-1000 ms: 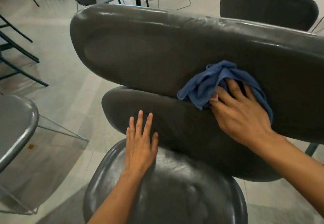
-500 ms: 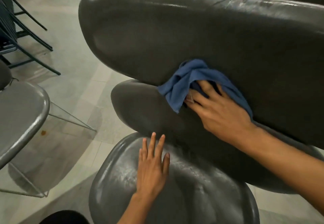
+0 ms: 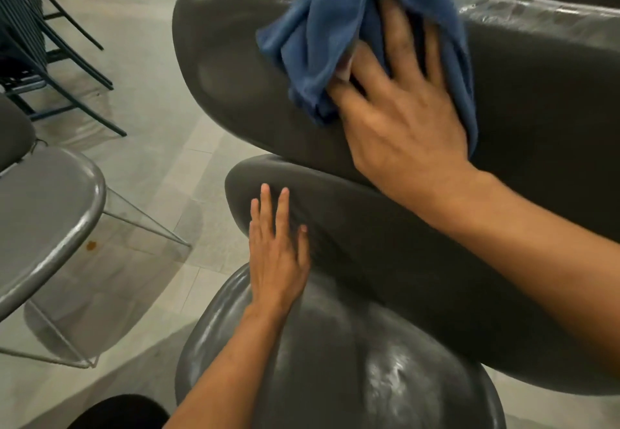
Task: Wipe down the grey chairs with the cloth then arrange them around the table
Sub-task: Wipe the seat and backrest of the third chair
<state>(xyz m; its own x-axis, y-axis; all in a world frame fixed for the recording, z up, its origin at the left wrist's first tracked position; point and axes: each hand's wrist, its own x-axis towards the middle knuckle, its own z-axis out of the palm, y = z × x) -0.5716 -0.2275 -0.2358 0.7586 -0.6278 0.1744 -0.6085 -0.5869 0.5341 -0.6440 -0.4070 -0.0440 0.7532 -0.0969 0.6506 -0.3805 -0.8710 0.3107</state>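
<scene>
The blue cloth (image 3: 339, 29) has climbed: half a second ago it sat low on the padded backrest (image 3: 235, 69) of the grey chair, and now it rides near the top edge, toward twelve o'clock in my view. My right hand (image 3: 402, 120) presses it flat against the vinyl, fingers spread and nearly straight, the cloth bunched ahead of and around them rather than pinched. That tells me the upward stroke of this wipe is nearly spent; I judge the left end of the backrest, at ten o'clock, is not yet covered. My left hand (image 3: 278, 254) lies open, fingers straight, across the seat (image 3: 335, 378) at six o'clock and the lower cushion (image 3: 385, 244), steadying the chair as before. Another grey seat (image 3: 47, 200) waits at nine o'clock on the tiled floor (image 3: 161, 93).
</scene>
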